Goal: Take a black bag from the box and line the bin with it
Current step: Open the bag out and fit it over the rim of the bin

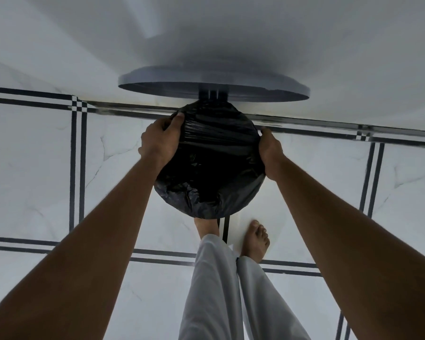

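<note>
A round bin stands on the floor below me, its body fully wrapped by the black bag (207, 165), whose plastic is folded over the rim and crumpled at the near side. The bin's grey lid (214, 88) stands raised at the far side on its hinge. My left hand (158, 139) grips the bag's edge at the rim's far left. My right hand (270, 149) holds the bag at the right rim. The box is out of sight.
White marble-look floor tiles with black double lines (77, 168) surround the bin. A white wall (304, 45) rises right behind the lid. My bare feet (255, 239) and light trousers are just in front of the bin.
</note>
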Available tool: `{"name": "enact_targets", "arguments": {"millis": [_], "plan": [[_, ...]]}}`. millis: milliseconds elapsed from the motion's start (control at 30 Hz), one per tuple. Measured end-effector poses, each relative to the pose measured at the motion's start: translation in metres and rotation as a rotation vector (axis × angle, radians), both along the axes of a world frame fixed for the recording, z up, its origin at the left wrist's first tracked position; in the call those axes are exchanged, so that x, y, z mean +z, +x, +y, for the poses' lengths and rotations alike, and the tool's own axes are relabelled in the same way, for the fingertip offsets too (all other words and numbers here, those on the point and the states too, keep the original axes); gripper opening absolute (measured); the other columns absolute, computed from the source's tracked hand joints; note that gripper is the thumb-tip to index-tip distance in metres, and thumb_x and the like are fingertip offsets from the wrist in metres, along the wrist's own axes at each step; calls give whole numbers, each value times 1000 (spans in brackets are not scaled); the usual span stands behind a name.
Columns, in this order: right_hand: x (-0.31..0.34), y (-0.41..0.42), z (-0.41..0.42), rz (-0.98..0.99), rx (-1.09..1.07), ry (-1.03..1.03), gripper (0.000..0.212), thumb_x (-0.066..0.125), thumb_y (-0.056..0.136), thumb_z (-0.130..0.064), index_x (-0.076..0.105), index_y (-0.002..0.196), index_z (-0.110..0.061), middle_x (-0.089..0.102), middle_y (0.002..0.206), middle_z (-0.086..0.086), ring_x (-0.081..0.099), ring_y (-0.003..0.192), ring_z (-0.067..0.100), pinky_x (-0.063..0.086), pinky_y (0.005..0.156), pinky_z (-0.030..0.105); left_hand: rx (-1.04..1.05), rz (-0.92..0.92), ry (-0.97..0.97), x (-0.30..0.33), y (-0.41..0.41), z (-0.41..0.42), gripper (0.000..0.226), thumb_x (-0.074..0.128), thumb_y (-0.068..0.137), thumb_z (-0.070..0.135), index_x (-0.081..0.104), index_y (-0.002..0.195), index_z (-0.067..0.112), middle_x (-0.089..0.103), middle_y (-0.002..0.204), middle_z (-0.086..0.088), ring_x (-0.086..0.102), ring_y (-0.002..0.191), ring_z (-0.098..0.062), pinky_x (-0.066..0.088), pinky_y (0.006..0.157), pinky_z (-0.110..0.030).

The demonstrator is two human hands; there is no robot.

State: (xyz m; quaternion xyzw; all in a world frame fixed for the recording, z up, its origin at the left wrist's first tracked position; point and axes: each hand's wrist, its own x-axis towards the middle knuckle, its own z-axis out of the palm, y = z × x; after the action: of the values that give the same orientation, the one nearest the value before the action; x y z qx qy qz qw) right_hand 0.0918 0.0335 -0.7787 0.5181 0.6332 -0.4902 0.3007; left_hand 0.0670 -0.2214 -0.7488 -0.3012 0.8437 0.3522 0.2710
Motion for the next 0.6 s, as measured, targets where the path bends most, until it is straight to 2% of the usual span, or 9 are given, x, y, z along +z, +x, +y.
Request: {"name": "enact_targets", "arguments": {"millis": [67,133,200,267,333,400,467,533,600], "plan": [[1,5,-2,114,-47,203,61,39,110,-59,64,145,-16,68,141,5,61,130,29,46,112,41,-5,-6,-18,3,1,2,64,42,93,84,75,120,36,78,118,3,69,121,-31,47,115,-60],[15,18,-8,337,-1,450,55,43,110,-58,62,143,-18,67,144,3,57,137,28,43,113,43,-13,-30,-35,4,3,5,60,41,97,82,75,114,35,74,113,2,67,122,-34,46,116,-61],[28,34,-18,566,180,596,47,46,111,-51,59,144,-20,63,146,0,51,138,26,39,110,41,-13,-57,-45,4,2,6,57,40,97,84,71,105,36,70,109,2,65,123,-35,44,117,-61],[28,46,-29,671,455,611,46,46,113,-47,55,150,-21,60,149,2,50,137,26,40,109,42,-5,-78,-33,1,-2,5,58,39,97,86,69,105,37,68,112,1,62,129,-37,42,120,-62],[21,51,-37,640,636,541,52,40,114,-51,49,157,-23,59,153,3,53,139,27,43,114,48,2,-102,-22,-2,-6,2,64,38,94,89,72,113,37,71,120,-1,61,132,-37,40,121,-62],[16,46,-37,578,626,451,55,33,114,-55,51,156,-25,62,152,3,57,138,28,44,115,51,1,-106,-14,-1,-10,0,77,38,89,93,74,126,36,74,132,-4,62,134,-37,40,122,-62],[14,33,-32,510,549,398,56,26,112,-60,65,132,-24,72,131,5,65,123,31,50,108,53,-54,-111,-62,3,-10,3,75,38,95,89,70,137,37,71,142,-6,57,141,-38,33,125,-60],[12,19,-26,446,495,365,58,23,108,-63,65,102,-22,74,111,7,67,107,35,54,100,57,-119,-95,-131,7,-11,5,66,39,103,80,65,145,36,66,149,-7,48,149,-37,26,124,-60],[11,5,-22,393,483,336,56,25,103,-63,63,95,-22,73,107,11,66,106,37,54,100,59,-171,54,-179,7,-11,5,51,50,105,66,66,140,33,63,148,-5,49,147,-34,32,118,-59]]}}
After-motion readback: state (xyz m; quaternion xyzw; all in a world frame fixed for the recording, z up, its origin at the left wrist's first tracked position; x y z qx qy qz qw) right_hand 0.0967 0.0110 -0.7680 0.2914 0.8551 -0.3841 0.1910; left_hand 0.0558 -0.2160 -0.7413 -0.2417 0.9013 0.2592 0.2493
